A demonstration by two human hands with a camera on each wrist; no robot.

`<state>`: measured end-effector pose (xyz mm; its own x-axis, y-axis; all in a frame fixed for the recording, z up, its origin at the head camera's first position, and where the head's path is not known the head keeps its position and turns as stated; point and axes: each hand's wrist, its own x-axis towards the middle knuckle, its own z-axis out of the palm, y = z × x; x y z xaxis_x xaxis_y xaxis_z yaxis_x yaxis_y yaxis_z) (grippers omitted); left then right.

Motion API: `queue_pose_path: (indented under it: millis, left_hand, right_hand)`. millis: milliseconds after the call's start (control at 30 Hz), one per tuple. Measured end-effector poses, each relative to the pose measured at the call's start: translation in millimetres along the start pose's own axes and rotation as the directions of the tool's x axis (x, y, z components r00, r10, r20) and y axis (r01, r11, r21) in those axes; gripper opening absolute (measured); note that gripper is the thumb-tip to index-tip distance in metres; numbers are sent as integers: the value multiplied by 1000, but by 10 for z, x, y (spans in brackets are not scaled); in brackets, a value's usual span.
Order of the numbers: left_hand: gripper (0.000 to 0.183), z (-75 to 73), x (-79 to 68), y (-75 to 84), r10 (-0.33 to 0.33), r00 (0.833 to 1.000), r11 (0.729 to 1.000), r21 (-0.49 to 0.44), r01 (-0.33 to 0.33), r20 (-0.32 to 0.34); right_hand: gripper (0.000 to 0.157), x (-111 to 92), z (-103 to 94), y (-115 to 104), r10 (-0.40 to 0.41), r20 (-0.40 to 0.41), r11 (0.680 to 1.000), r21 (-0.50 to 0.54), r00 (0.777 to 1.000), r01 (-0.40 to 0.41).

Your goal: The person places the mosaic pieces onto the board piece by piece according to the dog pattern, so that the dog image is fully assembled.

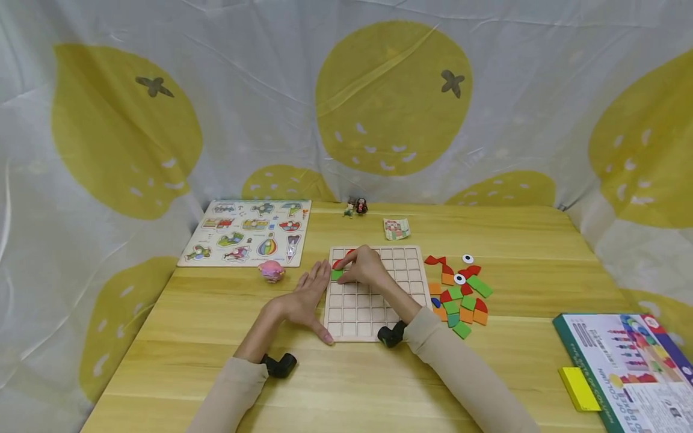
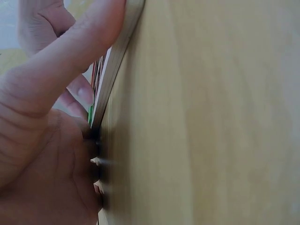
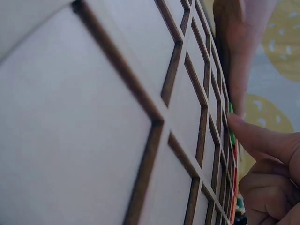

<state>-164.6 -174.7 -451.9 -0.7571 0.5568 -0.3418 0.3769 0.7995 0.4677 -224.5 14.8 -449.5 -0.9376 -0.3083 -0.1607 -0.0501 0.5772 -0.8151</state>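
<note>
Lemon-print curtain point(image 1: 260, 96) hangs beyond your grid board point(image 1: 349, 314). So that green tile point(image 1: 337, 275) sits at the board's left edge, toward its far end, too covered to call a long axis. Your right hand point(image 1: 365, 269) is nearer, pinching it; your left hand point(image 1: 304, 305), fingers spread, just touches the board's left side.

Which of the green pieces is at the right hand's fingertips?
The green piece by the left edge of the gridded board, under the right hand's thumb and finger; the other visible green pieces lie loose off the board's right side.
</note>
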Motion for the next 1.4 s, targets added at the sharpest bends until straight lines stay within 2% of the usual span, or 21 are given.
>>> queue_pose_path:
  millis: [133,267,400,500,667,833,1033,1300,1400]
  left_hand:
    - [151,10,3,2,9,1000,1000,-3,-9,-7]
    - [152,15,5,9,0,1000,1000,-18,0,-3]
    - [154,10,4,8,-22,1000,999,-23,22,2]
    - [154,10,-1,9,-27,1000,999,-23,27,1]
    - [154,15,-13,3,-20,1000,999,-42,20,2]
    - [153,8,-12,-3,-5,1000,999,-46,5,2]
    - [154,-2,-14,-7,1,1000,999,-46,-1,5]
    - [153,19,-4,-20,5,1000,999,-36,-5,6]
    - [154,14,-9,-19,3,1000,999,-33,-2,1]
  right_hand:
    - [25,-15,-80,31,-23,56,999,36,998,21]
    - [27,-105,-387,126,-25,78,998,59,997,20]
    - [29,-279,-879,319,19,19,998,65,1000,-20]
    - [29,-419,-1214,571,55,-45,997,52,997,-53]
    - [29,-561,-1529,1006,143,-91,989,60,986,-138]
    - [33,-581,-1640,1205,187,-110,981,71,976,-180]
    - [39,-446,-1591,1171,237,-75,969,90,969,-230]
    - [33,-363,-1534,1160,246,-126,969,14,961,-246]
    - [34,-376,-1545,1154,262,-125,965,26,957,-260]
